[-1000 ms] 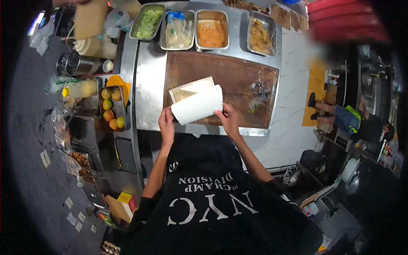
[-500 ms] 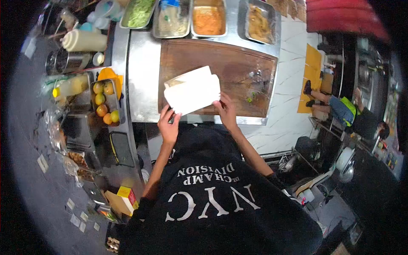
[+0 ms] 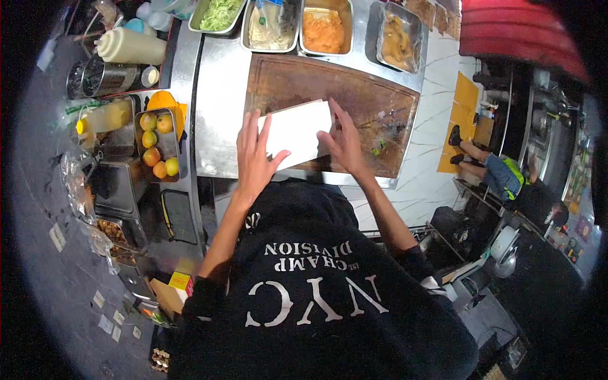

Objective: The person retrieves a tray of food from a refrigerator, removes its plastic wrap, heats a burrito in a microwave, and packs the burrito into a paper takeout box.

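Observation:
A white cardboard takeaway box point(image 3: 296, 134) is between my two hands, above the near part of a brown wooden cutting board point(image 3: 278, 75). My left hand point(image 3: 254, 155) grips its left side, with the fingers along the edge and the thumb by the near side. On the right side, my right hand point(image 3: 345, 142) holds it with fingers up along the edge and the thumb over the white face. The box's inside is hidden from me. Small green scraps point(image 3: 379, 148) lie on the board to the right of my right hand.
Behind the board stand metal trays of shredded green vegetable point(image 3: 217, 14), orange shreds point(image 3: 323, 33) and brown food under plastic wrap point(image 3: 399, 41). To the left are a squeeze bottle point(image 3: 130, 46) and a tray of tomatoes point(image 3: 152, 156). Another person point(image 3: 506, 177) is at the far right.
My hands have moved from the box's near corners up along its two sides. The box has tilted, and its opening no longer shows. The whole view has shifted slightly.

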### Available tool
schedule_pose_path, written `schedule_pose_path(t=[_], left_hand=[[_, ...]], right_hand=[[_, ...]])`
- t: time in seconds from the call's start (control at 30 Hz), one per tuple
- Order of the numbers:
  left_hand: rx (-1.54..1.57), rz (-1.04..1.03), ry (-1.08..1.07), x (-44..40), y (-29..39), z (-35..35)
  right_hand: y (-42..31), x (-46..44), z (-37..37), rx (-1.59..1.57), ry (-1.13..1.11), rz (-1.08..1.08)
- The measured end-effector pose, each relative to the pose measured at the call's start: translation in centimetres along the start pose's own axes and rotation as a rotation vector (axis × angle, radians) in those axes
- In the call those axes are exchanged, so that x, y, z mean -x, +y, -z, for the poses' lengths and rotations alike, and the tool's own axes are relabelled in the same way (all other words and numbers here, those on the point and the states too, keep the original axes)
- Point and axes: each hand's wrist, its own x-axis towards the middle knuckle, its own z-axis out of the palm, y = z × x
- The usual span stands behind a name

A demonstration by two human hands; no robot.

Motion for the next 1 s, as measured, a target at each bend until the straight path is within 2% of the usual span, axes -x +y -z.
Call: schedule_pose_path(t=[0.03, 0.13, 0.23, 0.33, 0.43, 0.53, 0.63, 0.73, 0.83, 0.93, 1.0], left_hand=[[-0.046, -0.015, -0.025, -0.8, 0.0, 0.0], [0.046, -0.093, 0.004, -1.6, -0.7, -0.6], [0.014, -0.158, -0.043, -2.0, -0.3, -0.3], [0.072, -0.153, -0.087, -2.5, -0.4, -0.3], [0.093, -0.175, -0.091, -2.7, -0.6, -0.4], [0.109, -0.168, -0.118, -3.1, -0.5, -0.1], [0.057, -0.201, -0.121, -3.3, -0.1, 0.3], [0.062, -0.187, -0.148, -3.4, 0.2, 0.5], [0.136, -0.168, -0.172, -3.3, -0.5, 0.0], [0.024, -0.177, 0.009, -3.0, 1.2, 1.4], [0.024, -0.171, 0.158, -2.1, 0.8, 0.6]], right_hand=[[-0.6, -1.2, 0.3, 0.025, -0.025, 0.06], [-2.5, -3.4, 2.0, 0.077, -0.337, 0.01], [-2.5, -4.3, 2.0, -0.004, -0.324, 0.056], [-3.6, -5.0, 2.9, -0.061, -0.438, -0.237], [-1.4, -4.2, 1.9, -0.338, -0.318, -0.164], [-0.9, -4.0, 2.2, -0.197, -0.363, -0.232], [-3.3, -5.1, 3.4, -0.045, -0.409, -0.154], [-2.8, -5.6, 3.5, 0.042, -0.425, 0.003], [-2.6, -5.7, 3.5, 0.024, -0.443, 0.01], [-1.6, -5.1, 2.8, -0.202, -0.355, -0.019], [-1.2, -4.8, 3.1, -0.201, -0.376, -0.071]])
